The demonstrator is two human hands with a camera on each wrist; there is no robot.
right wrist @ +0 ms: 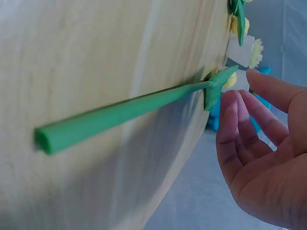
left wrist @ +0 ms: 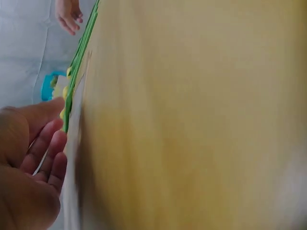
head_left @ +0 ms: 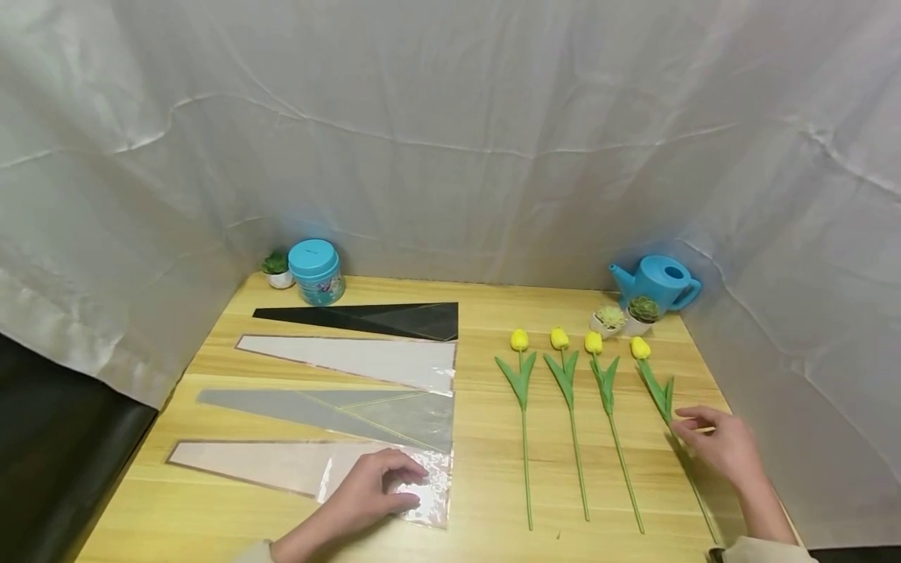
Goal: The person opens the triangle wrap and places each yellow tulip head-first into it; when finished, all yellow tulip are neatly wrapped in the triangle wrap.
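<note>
Nearest my view, the left hand (head_left: 369, 493) is resting with its fingers loosely spread on the wide end of the closest clear sleeve (head_left: 310, 469), pressing it flat to the counter (head_left: 486, 500); I am holding nothing in that grip. Off to the side, the right hand (head_left: 718, 446) is hovering with its grip wide and empty, fingers relaxed just over the stem of the outermost yellow tulip (head_left: 658, 391). From the right wrist view, that green stem (right wrist: 124, 112) is lying flat on the wood, just ahead of the fingertips (right wrist: 230, 110) and not yet pinched. To do this well, I judge I should be lowering thumb and forefinger to either side of the stem below the leaves, pinching lightly so it is not bending, while keeping the sleeve pinned. Three more tulips (head_left: 563, 391) are lying between the hands.
</note>
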